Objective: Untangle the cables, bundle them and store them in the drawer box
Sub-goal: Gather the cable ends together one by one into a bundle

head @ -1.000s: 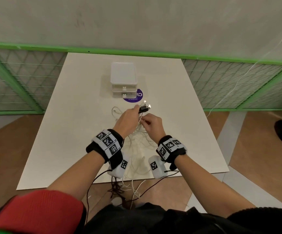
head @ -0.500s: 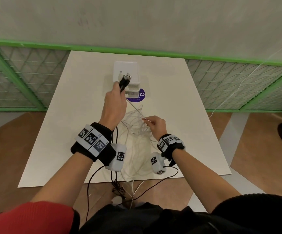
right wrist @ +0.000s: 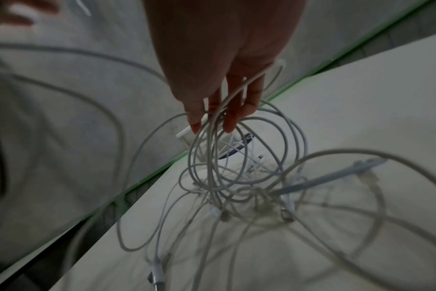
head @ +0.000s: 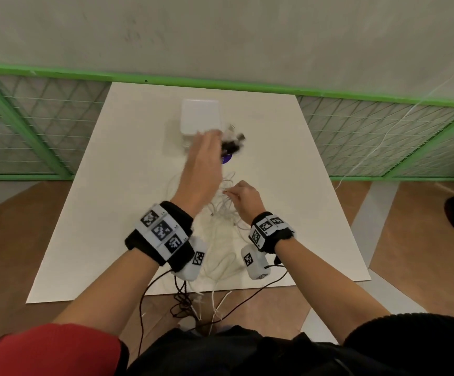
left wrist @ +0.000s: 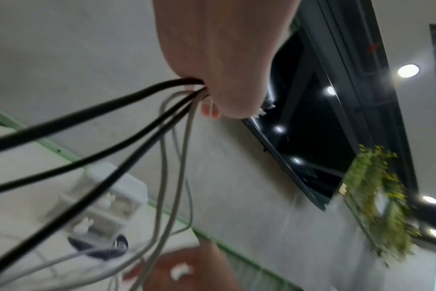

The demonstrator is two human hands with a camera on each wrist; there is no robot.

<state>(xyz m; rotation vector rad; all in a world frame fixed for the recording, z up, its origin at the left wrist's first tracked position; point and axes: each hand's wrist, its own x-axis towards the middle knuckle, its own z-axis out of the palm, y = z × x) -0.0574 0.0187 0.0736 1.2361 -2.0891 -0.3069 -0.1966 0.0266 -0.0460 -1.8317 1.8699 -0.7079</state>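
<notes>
table [head: 117,213]: matt white | cables [right wrist: 236,157]: smooth white plastic | drawer box [head: 200,115]: glossy plastic

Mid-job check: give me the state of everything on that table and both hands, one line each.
Left hand: raised, gripping black and white cable ends.
Bunch of black and white cables: pulled up taut from the pile.
Right hand: low, fingers hooked through white loops.
Pile of thin white cables: tangled, on the white table.
White two-drawer plastic box: both drawers closed.

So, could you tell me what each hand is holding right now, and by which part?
The left hand grips black and white cables near their plug ends. The right hand has its fingers threaded through loops of the white cable tangle.
</notes>
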